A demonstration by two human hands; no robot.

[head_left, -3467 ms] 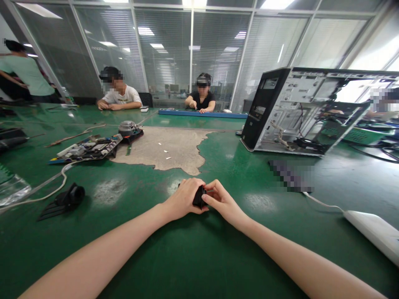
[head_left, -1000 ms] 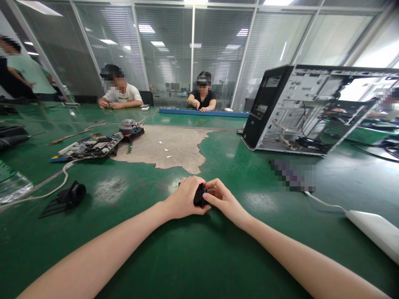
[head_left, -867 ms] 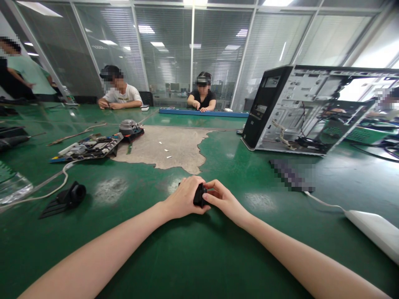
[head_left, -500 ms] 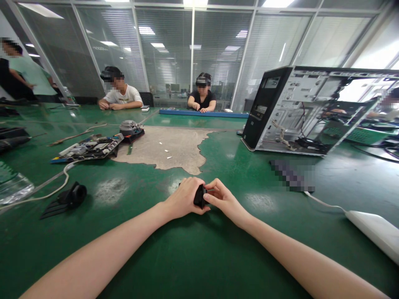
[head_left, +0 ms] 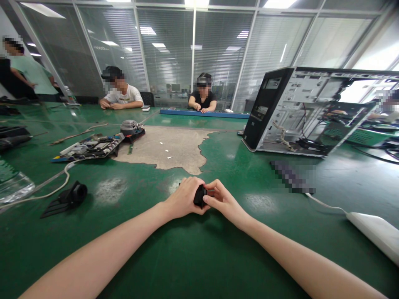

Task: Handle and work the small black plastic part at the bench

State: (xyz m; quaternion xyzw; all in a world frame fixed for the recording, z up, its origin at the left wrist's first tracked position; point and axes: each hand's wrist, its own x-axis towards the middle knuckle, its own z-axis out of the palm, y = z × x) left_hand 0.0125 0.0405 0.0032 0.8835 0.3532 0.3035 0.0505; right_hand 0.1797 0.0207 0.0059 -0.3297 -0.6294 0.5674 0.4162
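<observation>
Between my two hands, just in front of me over the green tabletop [head_left: 199, 257], is a small black object [head_left: 199, 196] whose kind I cannot make out. My left hand [head_left: 186, 195] wraps round it from the left and hides most of it. From the right, my right hand [head_left: 220, 197] pinches its near end between thumb and fingers. To the left of my hands lies a black plastic part [head_left: 70, 195] with a round opening and flat slats.
A circuit board [head_left: 90, 147] and a fan-like cooler [head_left: 132, 126] lie at left. An opened computer case [head_left: 271, 108] stands at right, with a pixelated phone-like object [head_left: 288, 174] and a cabled white block [head_left: 370, 228] nearer. Two people sit opposite behind a blue bar [head_left: 202, 113].
Both hands keep almost the same place and grip on the black object; the right fingers have shifted very slightly. The view has moved a touch.
</observation>
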